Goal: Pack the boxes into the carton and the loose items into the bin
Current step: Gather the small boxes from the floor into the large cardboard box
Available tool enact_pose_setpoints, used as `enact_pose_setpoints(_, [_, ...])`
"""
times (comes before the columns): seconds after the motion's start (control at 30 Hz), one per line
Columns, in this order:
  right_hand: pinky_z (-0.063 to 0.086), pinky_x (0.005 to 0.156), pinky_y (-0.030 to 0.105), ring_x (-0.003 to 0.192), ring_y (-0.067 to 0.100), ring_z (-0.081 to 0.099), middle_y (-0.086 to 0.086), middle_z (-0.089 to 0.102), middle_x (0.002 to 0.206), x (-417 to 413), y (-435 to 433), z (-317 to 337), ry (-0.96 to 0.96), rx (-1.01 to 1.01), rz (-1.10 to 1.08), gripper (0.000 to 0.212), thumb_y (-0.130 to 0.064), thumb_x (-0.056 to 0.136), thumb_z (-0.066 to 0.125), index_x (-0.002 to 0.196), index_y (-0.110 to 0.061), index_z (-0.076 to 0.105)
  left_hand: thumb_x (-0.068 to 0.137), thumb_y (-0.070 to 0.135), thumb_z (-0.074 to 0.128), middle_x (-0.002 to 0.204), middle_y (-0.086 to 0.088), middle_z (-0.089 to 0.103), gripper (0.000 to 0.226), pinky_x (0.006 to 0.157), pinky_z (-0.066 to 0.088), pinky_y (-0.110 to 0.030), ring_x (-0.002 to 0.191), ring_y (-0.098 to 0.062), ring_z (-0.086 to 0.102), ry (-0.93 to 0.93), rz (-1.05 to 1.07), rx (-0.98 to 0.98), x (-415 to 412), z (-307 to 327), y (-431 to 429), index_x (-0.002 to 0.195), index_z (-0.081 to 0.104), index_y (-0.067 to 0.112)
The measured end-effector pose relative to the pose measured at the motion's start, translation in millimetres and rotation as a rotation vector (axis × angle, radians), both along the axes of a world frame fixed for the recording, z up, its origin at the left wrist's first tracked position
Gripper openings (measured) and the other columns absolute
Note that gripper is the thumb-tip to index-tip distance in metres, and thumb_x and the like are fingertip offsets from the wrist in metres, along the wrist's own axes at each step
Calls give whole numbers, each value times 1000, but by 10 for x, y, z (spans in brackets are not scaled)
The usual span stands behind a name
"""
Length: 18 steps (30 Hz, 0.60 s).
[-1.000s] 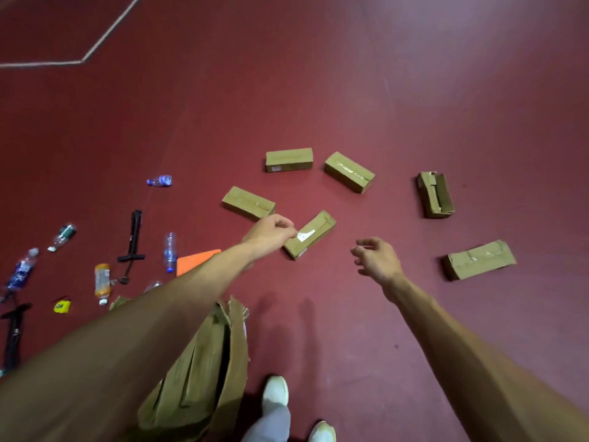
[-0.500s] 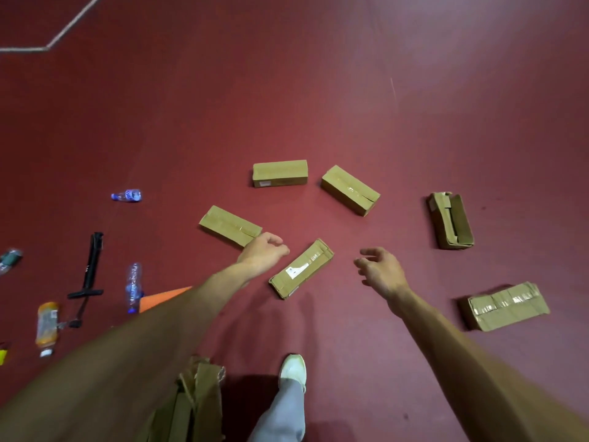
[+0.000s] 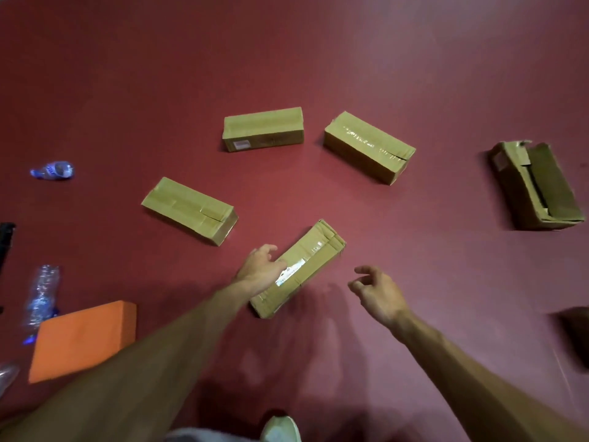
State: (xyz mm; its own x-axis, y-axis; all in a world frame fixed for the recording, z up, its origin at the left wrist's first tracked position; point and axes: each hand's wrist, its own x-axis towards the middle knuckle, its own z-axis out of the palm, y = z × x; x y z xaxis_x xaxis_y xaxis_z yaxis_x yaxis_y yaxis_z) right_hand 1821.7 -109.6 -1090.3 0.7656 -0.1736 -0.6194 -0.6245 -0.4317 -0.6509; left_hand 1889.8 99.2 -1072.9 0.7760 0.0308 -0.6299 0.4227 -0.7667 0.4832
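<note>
Although neither the carton nor the bin shows in this view, the job looks barely begun, since every box in sight lies on the dark red floor (image 3: 318, 59). The left hand (image 3: 261, 269) rests against the left side of the nearest brown taped cardboard box (image 3: 306, 260), fingers fairly straight and not wrapped round it. The right hand (image 3: 376, 295) hovers just right of that box, spread with loosely bent fingers, touching nothing.

Left to pack are the closed brown box to the left (image 3: 189, 210), the brown box at far centre (image 3: 263, 129), the tape-striped brown box right of it (image 3: 369, 146) and the torn, gaping brown box at far right (image 3: 535, 186). Loose items lie at the left: a small blue-labelled plastic bottle (image 3: 52, 170), a crumpled clear bottle (image 3: 41, 295) and a flat orange block (image 3: 83, 339).

A white sticker crosses the nearest box's top, and a small pale label sits on the far centre box's side; the print on both is too fine to read, as is the bottle's wrapper.
</note>
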Motion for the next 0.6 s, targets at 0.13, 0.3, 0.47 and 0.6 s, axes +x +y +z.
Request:
enact_pose_setpoints(0.13, [50,93,42,98,25,62,2,67,106,280,-138,-1003,-43,-17,17,39,-18,89,56,128,-12,53,87,29,56,150,-5,29,73,106,35,-40,132,-29,41,-57,-44,45,267,-1119,-78,150,20,30])
enact_pose_setpoints(0.3, [50,94,47,100,27,63,3,68,101,526,-383,-1923,-95,-37,16,40,-19,86,57,126,-15,55,89,32,50,150,-14,33,70,112,31,-44,133,-35,40,-35,-160,286,541,-2042,-99,150,18,17])
enact_pose_setpoints(0.47, [52,91,49,89,24,68,-1,73,89,523,-691,-2304,-106,3,-65,39,-18,81,59,120,-17,58,85,32,63,118,-12,65,37,90,50,-36,107,-31,61,-27,-197,335,666,-2177,-210,113,63,8])
enact_pose_setpoints(0.6, [52,92,49,92,25,68,4,73,90,281,-1007,-2216,-43,36,-125,41,-15,78,59,119,-13,58,85,24,66,120,-4,67,29,93,45,-27,111,-22,61,-55,-260,174,402,-2100,-828,112,66,14])
